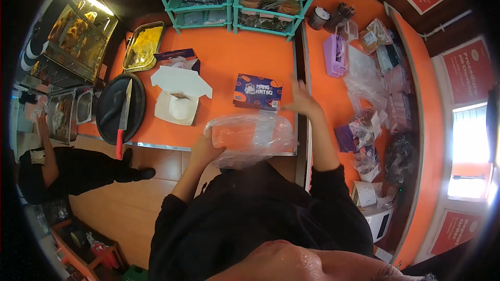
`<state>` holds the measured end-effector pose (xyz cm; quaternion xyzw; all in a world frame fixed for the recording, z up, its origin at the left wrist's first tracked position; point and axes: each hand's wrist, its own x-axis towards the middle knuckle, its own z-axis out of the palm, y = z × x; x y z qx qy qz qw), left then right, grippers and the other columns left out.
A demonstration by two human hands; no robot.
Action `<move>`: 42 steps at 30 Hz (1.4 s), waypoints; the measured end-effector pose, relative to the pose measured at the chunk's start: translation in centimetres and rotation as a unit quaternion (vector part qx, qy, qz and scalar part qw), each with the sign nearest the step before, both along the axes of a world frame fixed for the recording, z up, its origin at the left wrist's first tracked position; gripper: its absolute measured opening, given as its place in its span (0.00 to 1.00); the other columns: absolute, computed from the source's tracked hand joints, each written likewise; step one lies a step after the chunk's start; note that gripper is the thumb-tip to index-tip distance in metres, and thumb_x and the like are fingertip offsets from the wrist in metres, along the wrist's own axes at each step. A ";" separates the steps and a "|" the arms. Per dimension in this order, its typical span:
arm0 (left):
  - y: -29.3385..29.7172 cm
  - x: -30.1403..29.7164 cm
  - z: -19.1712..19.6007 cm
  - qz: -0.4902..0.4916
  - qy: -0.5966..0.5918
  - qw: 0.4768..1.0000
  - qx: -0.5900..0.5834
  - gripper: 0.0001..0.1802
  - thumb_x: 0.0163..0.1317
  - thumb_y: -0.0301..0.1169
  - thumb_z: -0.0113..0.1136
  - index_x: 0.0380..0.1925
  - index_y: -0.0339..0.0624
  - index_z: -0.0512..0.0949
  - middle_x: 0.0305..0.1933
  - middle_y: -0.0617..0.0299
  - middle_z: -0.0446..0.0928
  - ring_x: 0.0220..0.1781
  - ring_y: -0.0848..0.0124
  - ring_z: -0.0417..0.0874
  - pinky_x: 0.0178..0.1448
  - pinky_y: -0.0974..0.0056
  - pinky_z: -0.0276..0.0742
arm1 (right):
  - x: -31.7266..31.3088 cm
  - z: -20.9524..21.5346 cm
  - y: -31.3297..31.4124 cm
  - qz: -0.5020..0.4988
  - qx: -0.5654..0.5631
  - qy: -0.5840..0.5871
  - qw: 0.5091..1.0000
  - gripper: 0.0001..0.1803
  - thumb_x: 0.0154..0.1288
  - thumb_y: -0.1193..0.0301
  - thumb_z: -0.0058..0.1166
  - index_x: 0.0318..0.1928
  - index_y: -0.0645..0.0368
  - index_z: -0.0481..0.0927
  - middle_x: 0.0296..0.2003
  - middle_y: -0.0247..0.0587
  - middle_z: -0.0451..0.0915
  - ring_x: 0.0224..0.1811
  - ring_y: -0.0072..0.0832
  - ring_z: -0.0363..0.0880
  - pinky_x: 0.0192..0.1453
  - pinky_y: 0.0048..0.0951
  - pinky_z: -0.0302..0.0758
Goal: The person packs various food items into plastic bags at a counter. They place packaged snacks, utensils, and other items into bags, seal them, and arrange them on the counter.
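Note:
My left hand [206, 151] is closed on the edge of a clear plastic bag [234, 133], which hangs spread over the front edge of the orange counter. Just right of a closed purple and orange printed box [258, 91], my right hand [303, 102] is raised with its fingers apart, somewhat blurred, and nothing shows in it. The bag lies nearer to me than the box. Left of the box, an open white carton [179, 87] holds a rounded white lump, maybe rice.
A knife [125, 112] with a red handle lies on a black round board [107, 106]. Behind are a tray of yellow food [144, 47] and teal racks [200, 5]. A purple tape dispenser [335, 56] and packets stand right. A co-worker [78, 169] stands at left.

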<state>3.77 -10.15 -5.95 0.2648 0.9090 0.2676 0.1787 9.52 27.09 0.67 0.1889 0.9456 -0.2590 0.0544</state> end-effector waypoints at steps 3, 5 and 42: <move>1.1 0.1 1.9 -0.022 -0.041 0.998 -0.037 0.60 0.35 0.41 0.81 0.69 0.39 0.56 0.49 0.41 0.80 0.50 0.44 0.82 0.50 0.46 0.80 | -6.2 0.9 -2.3 0.178 0.071 0.042 0.981 0.68 0.31 0.54 0.80 0.75 0.46 0.53 0.68 0.63 0.57 0.69 0.57 0.62 0.70 0.51 0.63; 1.2 -0.1 1.8 -0.042 -0.047 0.996 -0.056 0.63 0.33 0.43 0.82 0.69 0.36 0.55 0.49 0.40 0.81 0.50 0.44 0.83 0.50 0.47 0.80 | -8.7 -1.3 -4.4 0.242 0.082 0.016 0.967 0.66 0.30 0.52 0.79 0.74 0.37 0.56 0.67 0.62 0.58 0.67 0.56 0.63 0.66 0.56 0.65; -1.5 0.5 0.6 -0.003 -0.001 0.970 -0.242 0.53 0.50 0.44 0.72 0.73 0.43 0.55 0.38 0.48 0.84 0.41 0.51 0.86 0.45 0.52 0.80 | -1.6 -6.0 -13.3 0.292 0.011 -0.083 0.953 0.57 0.29 0.59 0.76 0.68 0.38 0.64 0.64 0.53 0.61 0.68 0.55 0.59 0.63 0.60 0.67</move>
